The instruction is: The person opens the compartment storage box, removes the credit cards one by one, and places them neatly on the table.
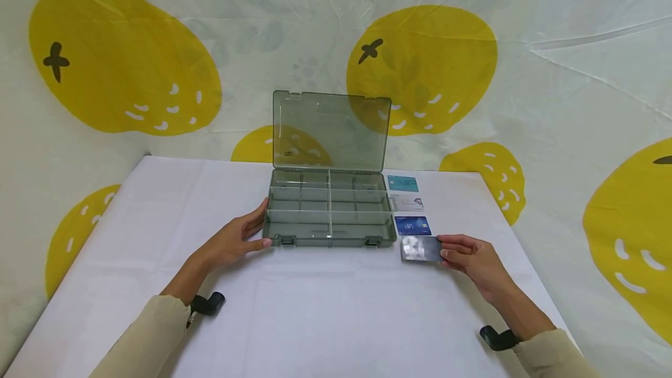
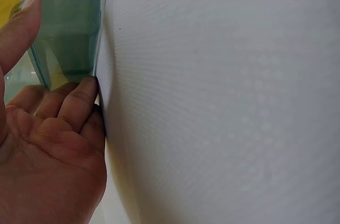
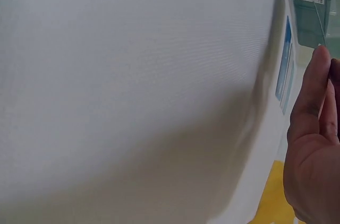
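A smoky grey-green plastic compartment box [image 1: 328, 238] stands on the white table, its see-through lid [image 1: 331, 130] raised at the back. My left hand [image 1: 231, 244] rests at the box's front left corner, fingers along the left side and thumb at the front edge. In the left wrist view, the fingertips [image 2: 87, 83] touch the low part of the box wall. My right hand [image 1: 475, 264] pinches a glossy grey card [image 1: 422, 248] by its right end, thumb and fingers on opposite faces. This card overlaps the table just right of the box's front corner.
Right of the box, three cards lie in a column: a teal card [image 1: 402, 184], a whitish card [image 1: 406, 202] and a blue card [image 1: 412, 226]. A wall cloth [image 1: 294, 34] with yellow fruit prints hangs behind the table [image 1: 336, 319]. Clear dividers split the box.
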The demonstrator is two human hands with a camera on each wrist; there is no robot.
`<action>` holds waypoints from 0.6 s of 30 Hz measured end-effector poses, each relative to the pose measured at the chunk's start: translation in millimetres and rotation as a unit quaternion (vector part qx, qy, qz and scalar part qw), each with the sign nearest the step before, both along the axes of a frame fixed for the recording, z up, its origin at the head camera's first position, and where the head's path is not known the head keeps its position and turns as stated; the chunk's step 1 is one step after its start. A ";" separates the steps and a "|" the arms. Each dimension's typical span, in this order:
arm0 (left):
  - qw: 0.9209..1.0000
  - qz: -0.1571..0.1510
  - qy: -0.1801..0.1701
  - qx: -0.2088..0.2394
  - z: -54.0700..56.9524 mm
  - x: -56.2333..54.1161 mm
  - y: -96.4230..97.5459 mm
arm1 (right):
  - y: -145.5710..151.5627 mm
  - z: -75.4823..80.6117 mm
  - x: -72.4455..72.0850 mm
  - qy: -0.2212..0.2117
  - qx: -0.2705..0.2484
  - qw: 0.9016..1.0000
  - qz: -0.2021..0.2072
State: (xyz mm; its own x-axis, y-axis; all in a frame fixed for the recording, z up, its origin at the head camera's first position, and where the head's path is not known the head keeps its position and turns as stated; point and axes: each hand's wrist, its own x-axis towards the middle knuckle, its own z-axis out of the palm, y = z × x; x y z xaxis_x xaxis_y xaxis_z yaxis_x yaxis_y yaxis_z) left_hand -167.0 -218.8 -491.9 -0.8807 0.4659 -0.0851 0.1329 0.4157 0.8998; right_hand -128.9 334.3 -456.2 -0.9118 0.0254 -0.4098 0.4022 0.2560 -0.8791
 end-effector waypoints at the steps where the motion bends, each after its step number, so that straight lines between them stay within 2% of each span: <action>1: 1.000 0.000 0.000 0.000 -0.2 -0.1 -0.1 | -0.1 -1.4 -0.8 -0.001 0.006 1.000 -0.001; 7: 1.000 -0.002 0.003 -0.001 -0.4 -0.4 -0.5 | -2.6 -7.9 -4.5 -0.004 0.023 1.000 -0.003; 18: 1.000 -0.001 0.002 0.002 0.2 -0.6 0.0 | -9.6 -10.3 -8.5 -0.015 0.090 0.996 -0.002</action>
